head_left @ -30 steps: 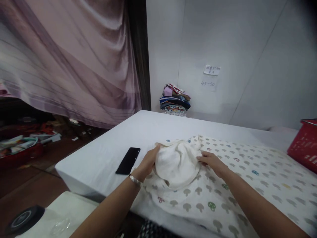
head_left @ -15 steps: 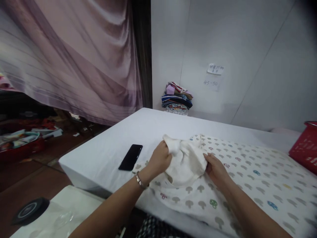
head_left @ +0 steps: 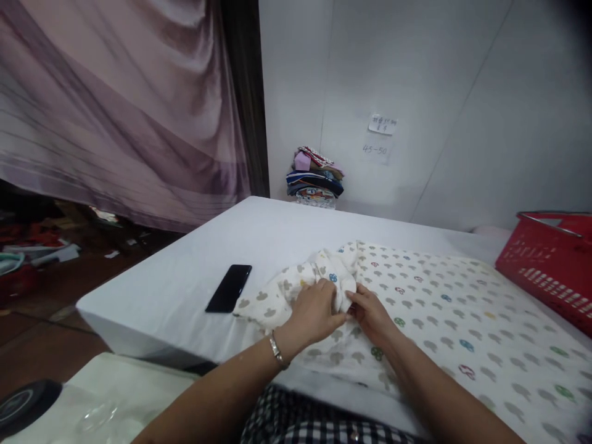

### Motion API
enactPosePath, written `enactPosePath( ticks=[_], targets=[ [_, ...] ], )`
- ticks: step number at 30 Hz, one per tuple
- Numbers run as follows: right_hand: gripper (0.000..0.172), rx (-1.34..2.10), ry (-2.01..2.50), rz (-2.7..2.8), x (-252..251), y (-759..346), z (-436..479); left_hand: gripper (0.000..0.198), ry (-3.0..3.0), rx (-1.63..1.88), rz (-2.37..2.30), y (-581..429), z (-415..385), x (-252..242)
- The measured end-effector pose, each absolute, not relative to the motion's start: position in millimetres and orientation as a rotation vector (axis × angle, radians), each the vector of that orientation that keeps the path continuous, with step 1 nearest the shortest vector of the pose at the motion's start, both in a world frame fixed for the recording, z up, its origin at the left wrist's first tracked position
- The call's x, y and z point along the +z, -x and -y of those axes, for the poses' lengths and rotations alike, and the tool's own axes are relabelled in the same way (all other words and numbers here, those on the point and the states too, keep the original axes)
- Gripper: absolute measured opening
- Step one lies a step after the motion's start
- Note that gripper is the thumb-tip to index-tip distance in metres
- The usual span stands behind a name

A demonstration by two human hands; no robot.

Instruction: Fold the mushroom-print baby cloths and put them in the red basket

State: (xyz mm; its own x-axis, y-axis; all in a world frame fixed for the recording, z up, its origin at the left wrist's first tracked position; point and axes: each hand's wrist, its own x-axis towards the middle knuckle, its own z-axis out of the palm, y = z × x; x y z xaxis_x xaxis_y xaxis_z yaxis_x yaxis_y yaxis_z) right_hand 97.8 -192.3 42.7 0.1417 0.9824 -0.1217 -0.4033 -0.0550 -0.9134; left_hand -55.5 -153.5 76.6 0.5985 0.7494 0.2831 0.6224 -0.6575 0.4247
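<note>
Behind the work surface on the left hangs a wide mauve satin curtain (head_left: 115,111), and a plain white wall closes the back. In front of it stands a broad table under a smooth white cover (head_left: 277,234). A cream cotton cloth (head_left: 453,308) printed with small grey and coloured mushrooms lies spread over the table's right half. Its near left corner is rumpled into a loose mound. A red plastic basket (head_left: 546,265) with slotted walls sits at the far right edge, just beside the cloth. A small stack of folded, many-coloured garments (head_left: 314,179) rests against the wall at the table's far end. A flat black phone (head_left: 229,288) lies on the bare cover, near the rumpled corner but not touching it.

The left hand (head_left: 314,311), with a thin silver bracelet (head_left: 276,348) at its wrist, and the right hand (head_left: 372,314) are close together at that corner. The fingers of each are pinched on the same raised fold of cloth.

The step in hand looks like working this bunched corner between the fingertips. The fabric is limp. Shifting the fold, I judge, calls for both pinches to hold while the rest lies slack on the table.
</note>
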Motion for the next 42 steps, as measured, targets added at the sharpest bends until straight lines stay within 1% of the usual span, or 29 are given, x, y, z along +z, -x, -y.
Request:
enactPosePath(
  ticks=[2,5,8,10,12,17,21,24,27,29,32,37,42],
  targets=[
    [0.031,1.311,1.025,0.777,44.3,-98.0,194.7,0.028,-2.489,0.665,-1.134,52.5,151.8,70.1],
    [0.035,1.291,1.039,0.786,43.3,-100.7,197.2,0.013,-2.247,0.656,-1.036,55.4,144.1,63.6],
    [0.035,1.265,1.071,0.733,39.5,-104.3,198.6,0.007,-1.873,0.844,-0.962,63.0,134.5,64.7],
    [0.034,1.268,1.085,0.715,38.4,-104.8,199.6,0.016,-1.643,0.992,-0.996,67.7,130.5,67.2],
    [0.033,1.291,1.089,0.739,39.7,-102.9,201.0,0.026,-1.578,1.026,-1.052,71.5,129.5,69.2],
    [0.034,1.315,1.096,0.882,48.1,-94.8,206.2,0.026,-1.933,1.049,-1.220,79.0,132.3,75.7],
    [0.036,1.296,1.126,0.915,51.3,-94.6,209.1,0.033,-2.125,1.167,-1.333,80.7,134.5,88.9],
    [0.033,1.308,1.115,0.888,53.5,-96.2,210.4,0.028,-2.372,1.221,-1.160,74.8,140.5,95.0],
    [0.034,1.364,1.054,0.870,59.6,-95.9,212.1,0.021,-2.682,1.068,-0.835,66.2,149.5,93.7],
    [0.037,1.401,1.015,0.856,65.2,-95.3,213.4,0.017,-2.792,1.007,-0.726,62.5,154.4,91.3],
    [0.037,1.442,0.980,0.836,71.6,-96.1,214.5,0.016,-2.846,0.996,-0.693,62.1,157.9,89.5],
    [0.028,1.487,0.945,0.786,72.7,-98.7,213.6,0.025,-2.921,0.913,-0.662,64.0,162.0,88.8],
    [0.027,1.508,0.906,0.819,76.7,-97.0,214.3,0.026,-2.934,0.960,-0.680,61.6,168.2,85.8]
  ],
)
